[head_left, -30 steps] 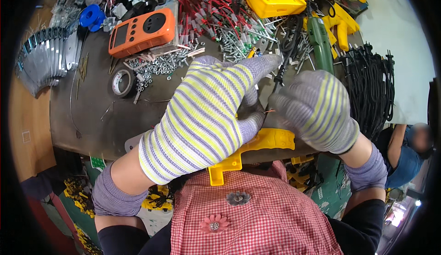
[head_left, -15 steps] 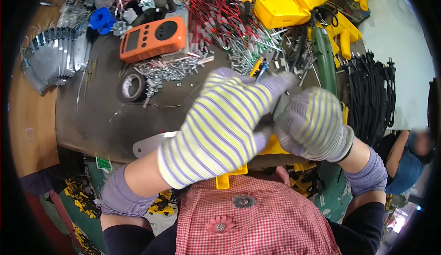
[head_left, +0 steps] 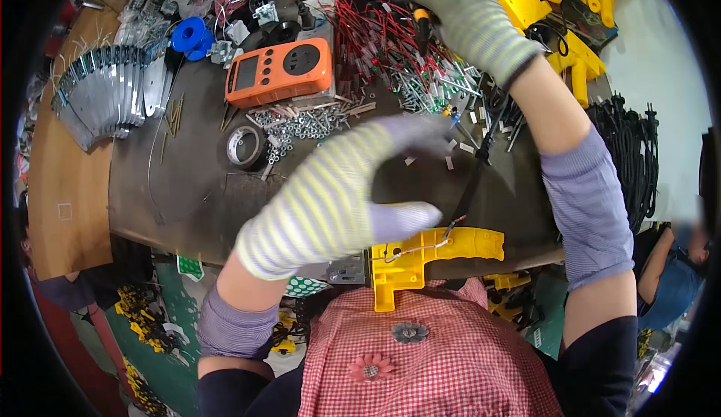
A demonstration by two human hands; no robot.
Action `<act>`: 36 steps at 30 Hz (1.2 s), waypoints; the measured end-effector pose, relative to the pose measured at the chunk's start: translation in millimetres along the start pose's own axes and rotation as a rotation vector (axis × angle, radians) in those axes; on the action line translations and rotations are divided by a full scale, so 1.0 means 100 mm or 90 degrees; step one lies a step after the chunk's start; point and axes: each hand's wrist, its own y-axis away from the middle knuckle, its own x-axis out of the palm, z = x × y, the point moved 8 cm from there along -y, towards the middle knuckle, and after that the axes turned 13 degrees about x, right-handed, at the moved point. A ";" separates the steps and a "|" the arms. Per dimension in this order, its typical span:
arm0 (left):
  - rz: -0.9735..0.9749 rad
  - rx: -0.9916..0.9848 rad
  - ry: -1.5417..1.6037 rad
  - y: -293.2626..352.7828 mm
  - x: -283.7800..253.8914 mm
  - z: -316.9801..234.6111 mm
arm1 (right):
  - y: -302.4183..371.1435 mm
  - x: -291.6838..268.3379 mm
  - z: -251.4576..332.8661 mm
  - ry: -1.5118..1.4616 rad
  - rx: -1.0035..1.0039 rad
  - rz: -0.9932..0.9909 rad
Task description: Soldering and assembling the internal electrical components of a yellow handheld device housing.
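Observation:
My right hand (head_left: 481, 30), in a striped glove, is stretched to the far side of the table. Its fingers lie across the black and orange handle of a screwdriver (head_left: 421, 16). My left hand (head_left: 323, 192), in a matching glove, hovers in the middle, open, thumb apart from its blurred fingers, with nothing visible between them. Just below its thumb, a yellow plastic housing half (head_left: 458, 246) rests at the table's front edge. Bare-ended wires lie in the housing, and a black cord (head_left: 472, 184) runs from them up the table.
An orange meter (head_left: 279, 73), a tape roll (head_left: 245, 147) and a pile of nuts (head_left: 300, 126) stand left of centre. Beyond are screws (head_left: 428, 90) and red wires (head_left: 368, 30). Black cords (head_left: 623, 147) and yellow housings (head_left: 578, 64) lie right; grey metal blades (head_left: 101, 102) left.
My right hand has gone from the middle to the screwdriver at the far side. My left hand has shifted slightly left and down, uncovering the yellow housing and its cord.

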 end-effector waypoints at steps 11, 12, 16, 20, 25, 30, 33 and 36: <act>0.004 -0.125 -0.736 0.48 -0.39 0.30 | 0.81 -0.80 -0.74 -0.739 0.107 -0.337; 0.007 -0.133 -0.752 0.45 -0.36 0.29 | 1.02 -0.79 -1.12 -0.753 0.114 -0.378; -0.132 -0.016 -0.771 0.48 -0.39 0.04 | 1.89 -0.87 -1.34 -1.093 0.266 -0.491; -0.233 -0.008 -0.389 0.45 -0.31 -0.37 | 2.17 -0.77 -0.99 -1.222 0.351 -0.372; -0.147 0.019 -0.397 0.35 -0.03 -0.56 | 2.20 -0.50 -0.80 -1.288 0.369 -0.286; -0.162 0.000 -0.435 0.40 0.01 -0.48 | 2.24 -0.41 -0.74 -1.280 0.451 -0.330; -0.144 0.000 -0.472 0.39 0.00 -0.48 | 2.28 -0.35 -0.78 -1.259 0.502 -0.368; -0.138 0.000 -0.472 0.38 0.01 -0.48 | 2.30 -0.28 -0.83 -1.281 0.482 -0.358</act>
